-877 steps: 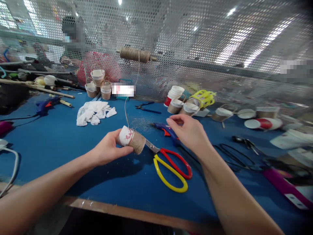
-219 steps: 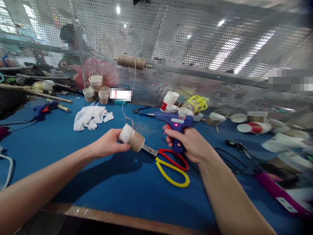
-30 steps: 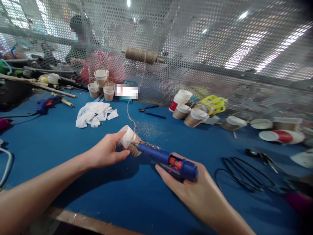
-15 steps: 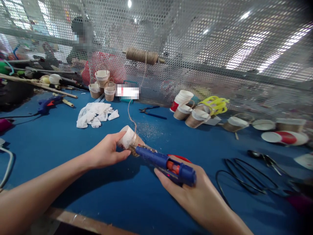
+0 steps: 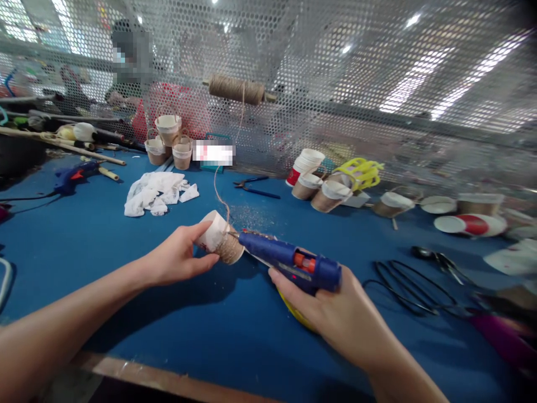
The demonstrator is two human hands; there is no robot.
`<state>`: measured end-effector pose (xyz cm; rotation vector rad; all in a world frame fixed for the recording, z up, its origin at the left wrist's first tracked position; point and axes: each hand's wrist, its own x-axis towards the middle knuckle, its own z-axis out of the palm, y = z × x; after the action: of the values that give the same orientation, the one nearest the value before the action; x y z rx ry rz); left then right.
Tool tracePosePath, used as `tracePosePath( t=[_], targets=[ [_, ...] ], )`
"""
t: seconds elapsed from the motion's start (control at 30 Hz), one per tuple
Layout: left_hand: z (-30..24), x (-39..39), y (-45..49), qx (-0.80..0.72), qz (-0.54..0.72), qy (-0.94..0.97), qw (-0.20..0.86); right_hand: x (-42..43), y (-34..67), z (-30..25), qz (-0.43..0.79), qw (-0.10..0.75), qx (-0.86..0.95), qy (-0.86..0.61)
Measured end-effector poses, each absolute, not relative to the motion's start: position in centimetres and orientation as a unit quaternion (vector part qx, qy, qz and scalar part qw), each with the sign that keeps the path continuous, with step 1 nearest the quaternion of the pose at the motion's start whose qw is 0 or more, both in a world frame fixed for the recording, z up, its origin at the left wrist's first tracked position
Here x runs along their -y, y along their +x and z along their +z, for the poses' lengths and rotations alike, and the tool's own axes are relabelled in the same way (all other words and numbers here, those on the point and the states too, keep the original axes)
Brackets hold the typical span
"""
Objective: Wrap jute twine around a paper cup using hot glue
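Note:
My left hand [image 5: 180, 254] grips a paper cup [image 5: 215, 230], tilted on its side, with brown twine wound round its lower part. In my right hand [image 5: 331, 313] is a blue hot glue gun [image 5: 272, 252], held with its nozzle at the cup where the twine meets the white paper. The twine [image 5: 222, 201] runs from the cup up to a spool [image 5: 237, 89] on the mesh. Something yellow and curved shows below the glue gun, partly hidden by my right hand.
Pliers [image 5: 260, 190] and crumpled white cloth [image 5: 155, 193] lie behind the cup. Small twine-wrapped baskets [image 5: 168, 131] stand back left; more baskets [image 5: 331, 195] and paper cups [image 5: 308, 162] sit right. Another glue gun [image 5: 73, 176] lies far left. Black cable [image 5: 406, 291] coils at right. A person is behind the mesh.
The cup has turned in my left hand, showing more of its wound twine. The glue gun's nozzle has shifted from the lower twine up to the edge by the white paper.

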<state>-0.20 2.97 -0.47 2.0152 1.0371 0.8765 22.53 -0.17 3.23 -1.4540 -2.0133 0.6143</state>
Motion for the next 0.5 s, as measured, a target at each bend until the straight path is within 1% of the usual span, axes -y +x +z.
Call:
tracePosePath(
  t=[0.1, 0.23, 0.33, 0.5],
  targets=[
    [-0.42, -2.93, -0.20, -0.406, 0.333, 0.777, 0.347, 0.12, 22.65, 3.22, 0.246, 0.269, 0.753, -0.547],
    [-0.15, -2.91, -0.10, -0.397, 0.335, 0.773, 0.365, 0.34, 22.46, 3.11, 0.260, 0.270, 0.752, -0.542],
    [-0.06, -2.90, -0.09, -0.385, 0.339, 0.773, 0.373, 0.39, 22.30, 3.22, 0.247, 0.276, 0.756, -0.541],
    [-0.18, -2.92, -0.19, -0.408, 0.327, 0.774, 0.356, 0.17, 22.39, 3.63, 0.224, 0.270, 0.760, -0.548]
  ],
)
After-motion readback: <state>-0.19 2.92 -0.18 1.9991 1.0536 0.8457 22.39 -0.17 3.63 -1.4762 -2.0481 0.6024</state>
